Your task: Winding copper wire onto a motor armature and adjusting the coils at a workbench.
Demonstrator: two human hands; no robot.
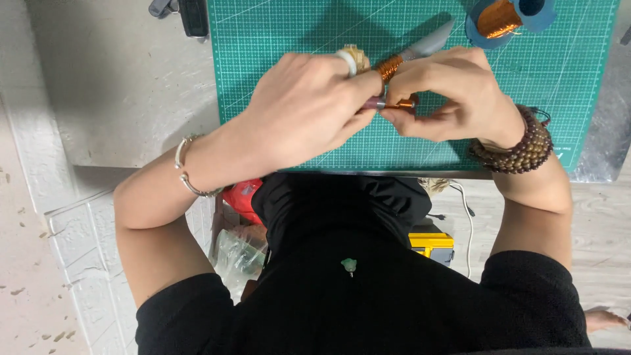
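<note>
Surface: grey tabletop (131, 98) carrying a green cutting mat (296, 39) printed with a grid; both hands work above the mat's near half.
Left hand (302, 108): fingers pressed together, pinching the end of a thin purple rod (374, 103).
Right hand (453, 92): fingers closed, pinching the copper wire coil (402, 104) where it sits on the rod, directly between the two hands.
Second coil: copper winding (389, 66) on a grey tool (430, 43), just beyond the knuckles.
Technique (judgement): keep the rod steady in the left hand, hold the wire taut, lay turns side by side.
Container: blue spool (509, 16) beyond the right hand, loaded with copper wire.
Wrists: silver bangle (186, 167) left, wooden bead bracelet (516, 148) right.
</note>
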